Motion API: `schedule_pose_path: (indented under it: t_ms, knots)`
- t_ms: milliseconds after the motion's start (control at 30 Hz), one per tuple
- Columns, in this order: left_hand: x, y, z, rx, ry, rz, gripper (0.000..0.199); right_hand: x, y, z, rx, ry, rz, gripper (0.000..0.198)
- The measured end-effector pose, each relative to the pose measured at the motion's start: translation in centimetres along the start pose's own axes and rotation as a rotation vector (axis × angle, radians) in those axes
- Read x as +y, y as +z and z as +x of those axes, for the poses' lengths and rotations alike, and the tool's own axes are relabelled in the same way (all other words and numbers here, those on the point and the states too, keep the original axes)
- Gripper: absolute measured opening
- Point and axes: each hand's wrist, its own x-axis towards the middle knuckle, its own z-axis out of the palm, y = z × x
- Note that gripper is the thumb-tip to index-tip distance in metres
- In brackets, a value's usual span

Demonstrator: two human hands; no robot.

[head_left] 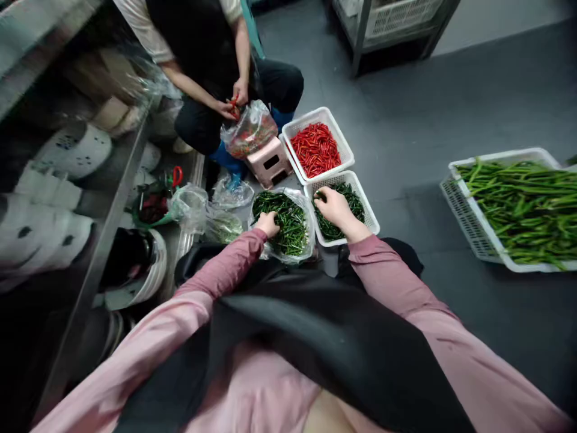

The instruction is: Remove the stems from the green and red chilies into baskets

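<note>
My left hand (268,224) rests at the left side of a clear plastic bag (310,231) full of dark green chili peppers (291,231) with pale stems. Its fingers are bent in among the peppers, and what they hold is hidden. Over a white basket (372,224) of dark green chilies (351,201), my right hand (333,207) has its fingers curled together. A dark green chili pepper (319,196) seems to be pinched at its fingertips. The basket stands just right of the bag.
Behind, a white basket (348,157) holds red chilies (315,150). A co-worker's hands (234,102) hold red chilies above a plastic bag (250,132) on a pink stool (269,162). Long green peppers (527,204) fill a basket (478,231) at right. A metal shelf (112,210) runs along the left.
</note>
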Motion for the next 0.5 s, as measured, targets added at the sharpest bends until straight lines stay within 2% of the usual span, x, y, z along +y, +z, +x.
schedule_pose_path:
  t_ms: [33, 100, 267, 367, 500]
  knots:
    - [1.2, 0.3, 0.0, -0.003, 0.026, 0.007, 0.05, 0.1, 0.0, 0.1, 0.026, 0.014, 0.015, 0.027]
    - [3.5, 1.0, 0.3, -0.025, 0.074, 0.025, 0.038, 0.2, 0.1, 0.2, 0.052, 0.029, 0.032, 0.025]
    - [8.2, 2.9, 3.3, -0.158, 0.145, 0.078, 0.042, -0.3, 0.2, -0.1, -0.015, 0.001, 0.001, 0.015]
    - [8.6, 3.8, 5.5, -0.181, 0.127, 0.047, 0.04, -0.5, 0.1, -0.3, -0.03, 0.006, -0.015, 0.016]
    - [7.4, 3.9, 6.7, -0.116, 0.164, -0.053, 0.032, -0.7, -0.1, -0.1, -0.066, 0.011, -0.044, 0.019]
